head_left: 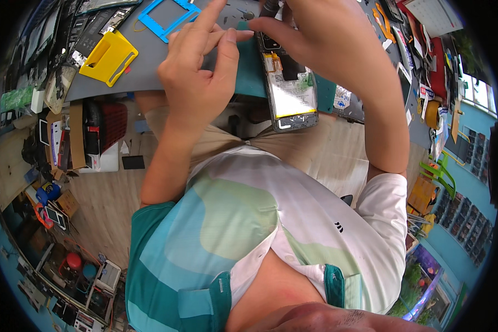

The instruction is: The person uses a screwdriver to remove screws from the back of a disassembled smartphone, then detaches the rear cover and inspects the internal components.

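Note:
An opened phone (291, 96), with a silver battery and exposed inner parts, lies over the front edge of the teal mat (249, 77). My right hand (321, 50) is closed round a dark cylindrical tool (270, 8) above the phone's top end; the tool's tip is hidden or out of frame. My left hand (196, 74) is raised just left of the phone, index finger stretched upward, another finger reaching right toward the phone's top and the thumb up; I see nothing held in it. A yellow plastic holder (108, 58) and a blue plastic frame (155, 16) lie to the left.
The grey desk (141, 72) carries piles of phone parts (80, 41) on the left and clutter (423, 105) on the right. Cardboard boxes (76, 133) stand below at left, a green chair (440, 174) at right. My legs are under the desk edge.

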Demonstrator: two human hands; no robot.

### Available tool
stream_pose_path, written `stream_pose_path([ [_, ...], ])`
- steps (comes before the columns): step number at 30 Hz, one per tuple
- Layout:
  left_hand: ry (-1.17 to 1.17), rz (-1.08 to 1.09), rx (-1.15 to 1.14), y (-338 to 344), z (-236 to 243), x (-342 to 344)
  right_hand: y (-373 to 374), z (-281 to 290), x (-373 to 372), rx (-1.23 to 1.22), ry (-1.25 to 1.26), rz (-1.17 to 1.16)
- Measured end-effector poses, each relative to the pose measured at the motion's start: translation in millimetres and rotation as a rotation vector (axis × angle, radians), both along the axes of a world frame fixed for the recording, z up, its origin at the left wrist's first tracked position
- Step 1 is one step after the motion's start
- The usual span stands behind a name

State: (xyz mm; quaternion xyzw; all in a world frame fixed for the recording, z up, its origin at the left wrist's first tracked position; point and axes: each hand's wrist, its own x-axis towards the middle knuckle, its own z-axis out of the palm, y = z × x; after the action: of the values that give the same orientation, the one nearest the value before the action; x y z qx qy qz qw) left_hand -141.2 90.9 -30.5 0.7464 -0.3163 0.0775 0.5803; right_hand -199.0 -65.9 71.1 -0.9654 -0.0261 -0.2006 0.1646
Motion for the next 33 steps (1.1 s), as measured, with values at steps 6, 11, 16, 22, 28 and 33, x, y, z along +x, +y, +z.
stream_pose_path([
  [6, -0.146, -0.04, -0.021, -0.8, -7.6, 8.0, -9.9, 0.3, 2.4, -0.168, 0.16, -0.117],
  [11, -0.222, -0.052, -0.089, -5.2, -27.2, 18.1, -3.4, -4.1, 2.8, -0.127, 0.114, -0.143],
  [16, -0.215, -0.036, -0.108, -7.5, -28.2, 16.6, -0.9, -5.2, 1.6, -0.159, 0.008, -0.146],
  [22, -0.245, -0.024, -0.102, -7.1, -25.7, 16.9, -16.3, -10.9, -2.3, -0.129, 0.199, -0.12],
  [28, -0.234, 0.02, -0.069, -1.2, -17.5, 12.4, 20.8, -5.7, 3.4, -0.044, -0.204, -0.143],
  [33, -0.441, -0.02, -0.057, 17.8, -16.3, -15.6, -9.6, -4.9, 1.4, -0.129, 0.285, -0.158],
])
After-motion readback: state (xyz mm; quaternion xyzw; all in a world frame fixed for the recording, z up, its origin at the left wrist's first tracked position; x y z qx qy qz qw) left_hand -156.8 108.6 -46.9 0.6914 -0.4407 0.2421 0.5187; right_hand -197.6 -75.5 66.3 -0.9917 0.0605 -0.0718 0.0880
